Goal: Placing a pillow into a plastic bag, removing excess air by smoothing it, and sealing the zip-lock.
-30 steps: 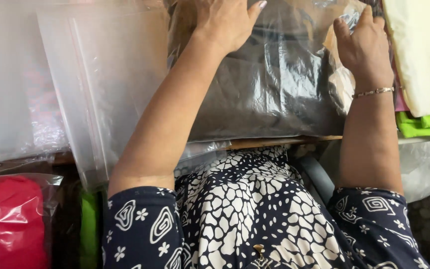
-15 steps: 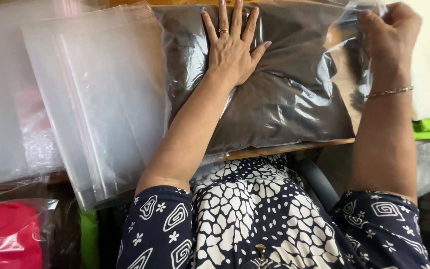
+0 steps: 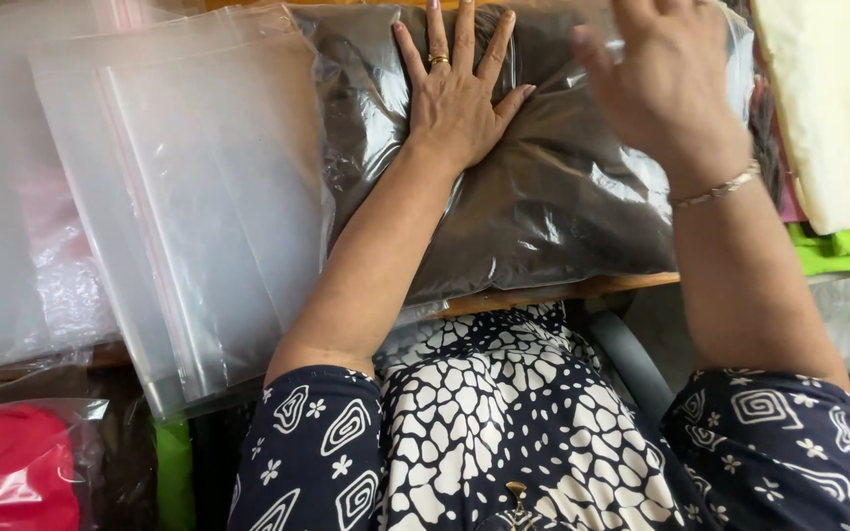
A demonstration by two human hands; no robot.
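A clear plastic bag holding dark brown folded cloth (image 3: 553,211) lies on the wooden table edge (image 3: 553,291) in front of me. My left hand (image 3: 455,84), with a ring on one finger, presses flat on the bag's upper left part, fingers spread. My right hand (image 3: 666,84), a thin bracelet at its wrist, lies over the bag's right part with fingers apart; it is blurred, and whether it touches the plastic I cannot tell.
A stack of empty clear zip bags (image 3: 189,197) lies to the left. Cream cloth (image 3: 833,98) and bright green cloth (image 3: 848,246) are stacked at the right. A bagged red cloth (image 3: 12,472) sits low at the left, beside a green strip (image 3: 174,472).
My right hand left the bag's right end, which it was pinching, and moved left over the bag with fingers apart. The left hand stays pressed flat.
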